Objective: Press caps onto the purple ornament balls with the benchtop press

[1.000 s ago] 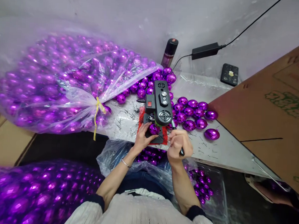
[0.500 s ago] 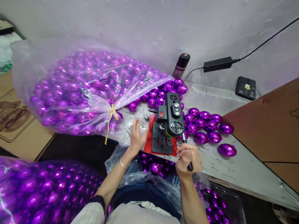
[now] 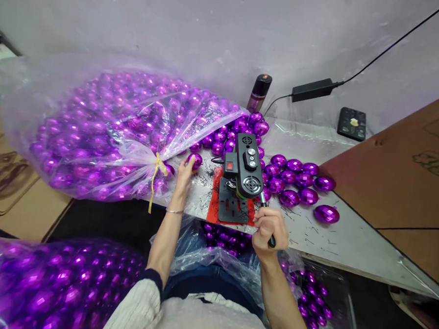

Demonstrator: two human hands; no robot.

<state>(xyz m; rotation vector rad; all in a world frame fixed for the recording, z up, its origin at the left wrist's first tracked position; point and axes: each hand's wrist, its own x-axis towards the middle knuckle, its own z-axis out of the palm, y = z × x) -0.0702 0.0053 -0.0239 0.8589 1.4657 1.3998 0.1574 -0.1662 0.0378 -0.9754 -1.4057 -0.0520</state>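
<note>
A shiny purple faceted ball (image 3: 195, 161) is between the fingers of my left hand (image 3: 185, 175), beside the tied mouth of a big clear bag (image 3: 133, 130) full of such balls. My right hand (image 3: 271, 229) is wrapped round the black handle (image 3: 272, 241) of a small black machine (image 3: 249, 166) with silver buttons and a red switch. Its slotted base plate (image 3: 233, 212) rests on a red sheet (image 3: 214, 203). Right of the machine, several purple balls (image 3: 290, 198) lie loose on the table.
Behind the machine stand a dark spray can (image 3: 259, 93) and a black power adapter (image 3: 311, 90) with its cable. A cardboard box (image 3: 399, 169) borders the table at right. Another bag of purple balls (image 3: 51, 283) fills the lower left. An open plastic bag (image 3: 214, 257) hangs below the table edge.
My left hand has moved forward and left from beside the machine's base and taken hold of a purple ball. My right hand stays on the handle. The view has shifted slightly.
</note>
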